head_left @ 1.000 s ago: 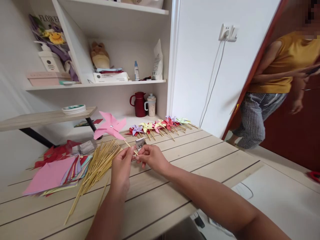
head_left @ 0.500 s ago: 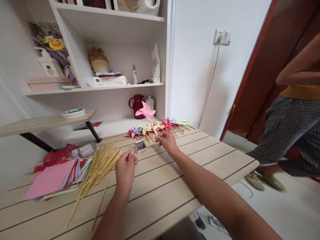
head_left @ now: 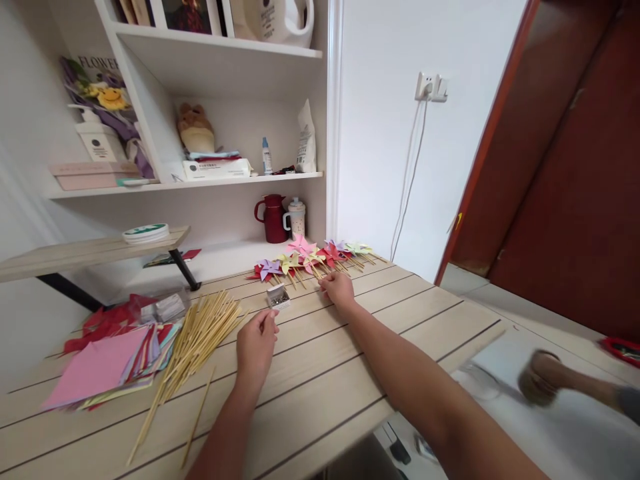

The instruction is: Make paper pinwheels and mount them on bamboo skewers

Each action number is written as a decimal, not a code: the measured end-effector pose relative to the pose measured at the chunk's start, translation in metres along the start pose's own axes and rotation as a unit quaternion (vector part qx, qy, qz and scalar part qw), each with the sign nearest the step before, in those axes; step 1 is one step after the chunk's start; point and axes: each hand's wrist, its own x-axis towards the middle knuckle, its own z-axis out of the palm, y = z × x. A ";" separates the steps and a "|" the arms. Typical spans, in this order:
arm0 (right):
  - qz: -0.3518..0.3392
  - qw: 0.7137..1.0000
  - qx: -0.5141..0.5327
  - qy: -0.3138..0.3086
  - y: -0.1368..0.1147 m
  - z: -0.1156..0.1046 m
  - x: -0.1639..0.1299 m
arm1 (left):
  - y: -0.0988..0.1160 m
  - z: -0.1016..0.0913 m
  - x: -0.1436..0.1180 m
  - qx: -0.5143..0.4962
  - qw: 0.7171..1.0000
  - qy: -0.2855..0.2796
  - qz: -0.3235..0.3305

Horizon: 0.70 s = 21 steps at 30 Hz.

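Right hand (head_left: 339, 291), fingers loosely curled, holding nothing, touches stick ends by the pink pinwheel (head_left: 301, 245), 4 folded blades, mid-frame row. Left hand (head_left: 257, 343) half-curled, empty, on table (head_left: 320, 393).

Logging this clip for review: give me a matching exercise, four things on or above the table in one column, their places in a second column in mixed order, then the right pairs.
Things:
1. pile of bamboo sticks
2. small box of pins
3. dark red jug
4. stack of coloured paper

Places:
A. at the far left of the table
B. on the low shelf by a cream mug, behind the row of pinwheels
C. between the coloured paper and the left hand
D. just beyond the left hand, left of the right hand

Pairs: 1-C, 2-D, 3-B, 4-A
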 end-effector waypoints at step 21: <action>0.022 0.991 -0.122 0.055 -0.008 0.002 0.002 | -0.004 0.006 -0.002 0.249 0.953 -0.159 0.074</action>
